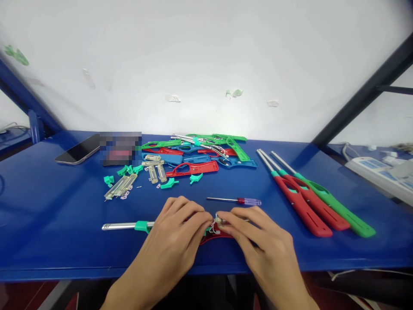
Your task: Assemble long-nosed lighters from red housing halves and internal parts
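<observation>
"Start at the left. What's there?"

"A phone [79, 150] flat on the blue table [48, 206], then see-through tanks [121, 187] with mint-green pieces [109, 181] near them. Closer to us, a metal tube [119, 226] with a mint collar [141, 226] runs in behind the left hand [176, 232]."

"Is that hand gripping anything?"

"Its thumb and forefinger come together by some white wires [212, 227]; I can't tell whether they pinch anything. Beyond it lies a heap of green, red and blue handle halves [201, 167]."

"And the piece being worked on?"

"That red shell [222, 233], low on the table between and partly under the hands. A small pale part [219, 219] is just above it, pinched in the fingertips of the right hand [266, 239]. A screwdriver [248, 201] lies just beyond."

"Far right?"

"Three long lighters side by side: two red ones [303, 206], then a green one [345, 211]."
</observation>
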Demonstrator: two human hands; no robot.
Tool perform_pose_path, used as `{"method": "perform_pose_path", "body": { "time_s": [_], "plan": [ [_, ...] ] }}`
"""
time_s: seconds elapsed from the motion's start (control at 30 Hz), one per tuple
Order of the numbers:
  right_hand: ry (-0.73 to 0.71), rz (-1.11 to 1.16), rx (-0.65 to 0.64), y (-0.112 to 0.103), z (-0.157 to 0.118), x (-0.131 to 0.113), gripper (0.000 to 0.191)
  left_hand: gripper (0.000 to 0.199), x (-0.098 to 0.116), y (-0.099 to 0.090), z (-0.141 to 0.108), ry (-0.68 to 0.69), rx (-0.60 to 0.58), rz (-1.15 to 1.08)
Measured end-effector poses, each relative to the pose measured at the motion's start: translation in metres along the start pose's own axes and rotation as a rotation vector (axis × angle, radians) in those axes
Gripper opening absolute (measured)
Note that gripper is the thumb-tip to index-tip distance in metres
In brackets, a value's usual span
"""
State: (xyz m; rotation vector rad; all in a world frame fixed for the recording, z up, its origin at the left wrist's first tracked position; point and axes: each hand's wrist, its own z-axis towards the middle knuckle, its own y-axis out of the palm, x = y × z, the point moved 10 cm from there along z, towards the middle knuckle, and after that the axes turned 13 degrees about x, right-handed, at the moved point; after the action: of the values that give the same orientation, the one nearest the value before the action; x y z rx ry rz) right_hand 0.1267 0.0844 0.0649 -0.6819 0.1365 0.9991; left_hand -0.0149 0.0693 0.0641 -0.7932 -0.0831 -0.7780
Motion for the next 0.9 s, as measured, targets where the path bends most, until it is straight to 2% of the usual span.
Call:
{"method": "perform_pose_path", "body": {
  "time_s": [0.27, 0.4, 0.57, 0.73, 0.9],
  "plan": [
    [0.003, 0.032, -0.005, 0.001, 0.001, -0.001, 0.021, 0.015, -0.001, 0.001, -0.001, -0.009, -0.009, -0.007],
    [0.009, -0.001, 0.015, 0.001, 0.001, 0.002, 0.018, 0.013, -0.001, -0.001, -0.002, -0.029, 0.024, 0.026],
    [0.031, -0.041, 0.018, 0.003, -0.002, 0.005, 0.018, 0.022, -0.012, -0.016, -0.006, -0.086, 0.072, 0.1],
    [0.084, -0.044, -0.029, 0.008, -0.005, 0.009, 0.02, 0.017, -0.031, -0.033, -0.014, -0.156, 0.043, 0.133],
    [0.112, -0.021, -0.051, 0.008, -0.005, 0.011, 0.019, 0.015, -0.034, -0.037, -0.019, -0.169, 0.026, 0.113]
  ]
}}
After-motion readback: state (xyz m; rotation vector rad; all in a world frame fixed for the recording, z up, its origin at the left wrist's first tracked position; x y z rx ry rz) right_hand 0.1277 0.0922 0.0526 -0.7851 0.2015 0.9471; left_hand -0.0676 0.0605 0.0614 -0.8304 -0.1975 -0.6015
